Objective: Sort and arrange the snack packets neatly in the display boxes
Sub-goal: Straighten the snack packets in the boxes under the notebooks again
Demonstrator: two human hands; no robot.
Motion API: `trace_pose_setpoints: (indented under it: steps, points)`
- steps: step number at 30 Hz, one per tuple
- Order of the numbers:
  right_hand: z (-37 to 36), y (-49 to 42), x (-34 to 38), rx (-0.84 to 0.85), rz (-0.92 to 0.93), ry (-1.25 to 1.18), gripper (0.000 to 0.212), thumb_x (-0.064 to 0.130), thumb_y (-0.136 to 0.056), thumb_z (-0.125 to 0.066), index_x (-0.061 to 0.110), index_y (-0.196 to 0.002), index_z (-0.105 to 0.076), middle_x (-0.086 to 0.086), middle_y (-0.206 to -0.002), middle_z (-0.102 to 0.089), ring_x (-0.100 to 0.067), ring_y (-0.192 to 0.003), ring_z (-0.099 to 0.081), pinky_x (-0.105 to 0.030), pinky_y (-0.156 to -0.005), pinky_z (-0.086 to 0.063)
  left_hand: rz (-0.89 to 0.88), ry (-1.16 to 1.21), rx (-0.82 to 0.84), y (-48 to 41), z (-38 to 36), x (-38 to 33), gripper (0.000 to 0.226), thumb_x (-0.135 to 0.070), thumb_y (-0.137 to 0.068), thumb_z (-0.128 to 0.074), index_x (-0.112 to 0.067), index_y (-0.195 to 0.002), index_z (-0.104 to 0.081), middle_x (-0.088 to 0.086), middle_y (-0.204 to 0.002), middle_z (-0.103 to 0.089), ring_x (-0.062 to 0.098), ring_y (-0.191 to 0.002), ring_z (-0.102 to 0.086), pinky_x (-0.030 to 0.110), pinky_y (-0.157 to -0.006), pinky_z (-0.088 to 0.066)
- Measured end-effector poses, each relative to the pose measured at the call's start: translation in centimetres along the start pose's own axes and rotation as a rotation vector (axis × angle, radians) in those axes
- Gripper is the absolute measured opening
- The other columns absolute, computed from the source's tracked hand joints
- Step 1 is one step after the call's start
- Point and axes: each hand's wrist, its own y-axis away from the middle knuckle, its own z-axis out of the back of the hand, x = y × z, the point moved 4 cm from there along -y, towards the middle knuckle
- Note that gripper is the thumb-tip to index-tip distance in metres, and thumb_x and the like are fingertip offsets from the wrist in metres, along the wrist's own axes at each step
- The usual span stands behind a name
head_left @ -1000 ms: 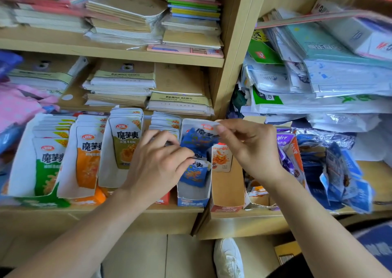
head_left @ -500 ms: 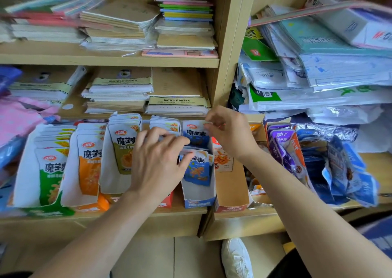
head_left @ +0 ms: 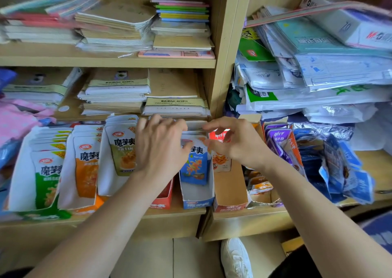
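Nearest the camera a white shoe [head_left: 235, 256] stands on the floor, and above it both forearms reach to the lower shelf [head_left: 169, 214], where the display boxes sit side by side along the front edge. The blue display box [head_left: 196, 202] is in the middle, between a red box [head_left: 162, 201] and a brown box [head_left: 230, 184]. The front blue packet [head_left: 195, 165] stands upright in the blue display box, with more behind it. The left hand [head_left: 161, 148] lies palm down over the row in the red box, fingers bent over the packet tops and thumb against the blue packet's upper corner. Whether it grips anything underneath I cannot tell. The right hand [head_left: 237, 144] hovers at the blue row's right edge, thumb and forefinger curved toward each other with a narrow gap and nothing plainly pinched. A red-topped packet [head_left: 220, 135] shows behind that gap. To the left, green packets [head_left: 47, 171], orange packets [head_left: 87, 167] and olive packets [head_left: 124, 150] already stand in tidy files. To the right are purple packets [head_left: 280, 140], and loose blue packets [head_left: 341, 167] lie in a heap. These pouches look light, thin and slick, likely to slump or fan apart, so I would take them by the sealed top edge and square the row from both sides. Farther back, notebooks [head_left: 118, 91] are stacked on the shelves above.
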Motion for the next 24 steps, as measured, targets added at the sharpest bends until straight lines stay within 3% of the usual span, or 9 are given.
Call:
trace_pose_setpoints:
  steps: [2, 5, 8, 13, 16, 20, 24]
  points:
    - [-0.5, 0.0, 0.0, -0.059, 0.086, 0.138, 0.036, 0.020, -0.081, -0.082, 0.015, -0.115, -0.073, 0.008, -0.105, -0.069, -0.008, -0.094, -0.061, -0.015, -0.077, -0.048, 0.008, -0.020, 0.000, -0.7, -0.5, 0.0, 0.041, -0.055, -0.076, -0.077, -0.024, -0.101, -0.065, 0.001, -0.095, -0.064, 0.027, -0.094, -0.057, 0.041, -0.080, -0.036]
    - [-1.5, -0.9, -0.7, -0.192, 0.137, 0.314, 0.039, 0.015, -0.078, -0.083, 0.017, -0.116, -0.072, 0.002, -0.101, -0.068, -0.021, -0.092, -0.058, -0.034, -0.078, -0.052, 0.063, -0.012, 0.028, -1.4, -1.1, 0.4, 0.045, -0.054, -0.075, -0.078, -0.024, -0.102, -0.058, 0.001, -0.098, -0.060, 0.028, -0.094, -0.056, 0.041, -0.079, -0.039]
    - [-2.4, -1.8, -1.5, -0.252, 0.136, 0.435, 0.045, 0.013, -0.075, -0.084, 0.017, -0.118, -0.073, -0.004, -0.099, -0.062, -0.025, -0.091, -0.048, -0.037, -0.075, -0.049, 0.088, 0.070, 0.050, -1.5, -1.6, 1.1, 0.042, -0.047, -0.075, -0.080, -0.024, -0.106, -0.064, 0.003, -0.100, -0.060, 0.030, -0.096, -0.055, 0.041, -0.081, -0.041]
    - [-3.2, -2.0, -1.9, -0.191, 0.052, 0.527, 0.058, 0.024, -0.067, -0.089, 0.018, -0.122, -0.071, -0.006, -0.103, -0.055, -0.029, -0.095, -0.044, -0.041, -0.079, -0.048, 0.069, 0.252, 0.207, -1.2, -2.0, 2.8, 0.056, -0.047, -0.076, -0.081, -0.029, -0.128, -0.068, -0.002, -0.113, -0.049, 0.028, -0.112, -0.043, 0.037, -0.096, -0.037]
    - [-2.7, -1.6, -1.6, -0.170, 0.069, 0.460, 0.060, 0.024, -0.070, -0.088, 0.019, -0.126, -0.068, -0.002, -0.107, -0.057, -0.027, -0.098, -0.045, -0.037, -0.086, -0.045, 0.078, 0.282, 0.222, -1.1, -1.6, 3.3, 0.056, -0.045, -0.076, -0.082, -0.034, -0.129, -0.067, -0.004, -0.113, -0.047, 0.025, -0.112, -0.039, 0.032, -0.094, -0.033]
    - [-1.6, -0.8, -1.3, -0.214, 0.100, 0.402, 0.053, 0.017, -0.074, -0.086, 0.018, -0.124, -0.069, 0.001, -0.109, -0.061, -0.025, -0.101, -0.047, -0.032, -0.085, -0.043, 0.016, 0.261, 0.103, -0.9, -0.8, 3.0, 0.037, -0.034, -0.076, -0.084, -0.032, -0.112, -0.075, -0.005, -0.108, -0.055, 0.025, -0.106, -0.042, 0.038, -0.089, -0.038]
    - [-2.7, 0.0, -1.3, -0.114, 0.148, 0.548, 0.062, 0.024, -0.074, -0.086, 0.020, -0.132, -0.065, -0.002, -0.113, -0.058, -0.027, -0.099, -0.043, -0.039, -0.085, -0.046, -0.058, 0.196, 0.203, -0.3, -1.1, 2.0, 0.039, -0.038, -0.086, -0.076, -0.033, -0.124, -0.070, -0.009, -0.124, -0.052, 0.021, -0.113, -0.033, 0.040, -0.095, -0.027]
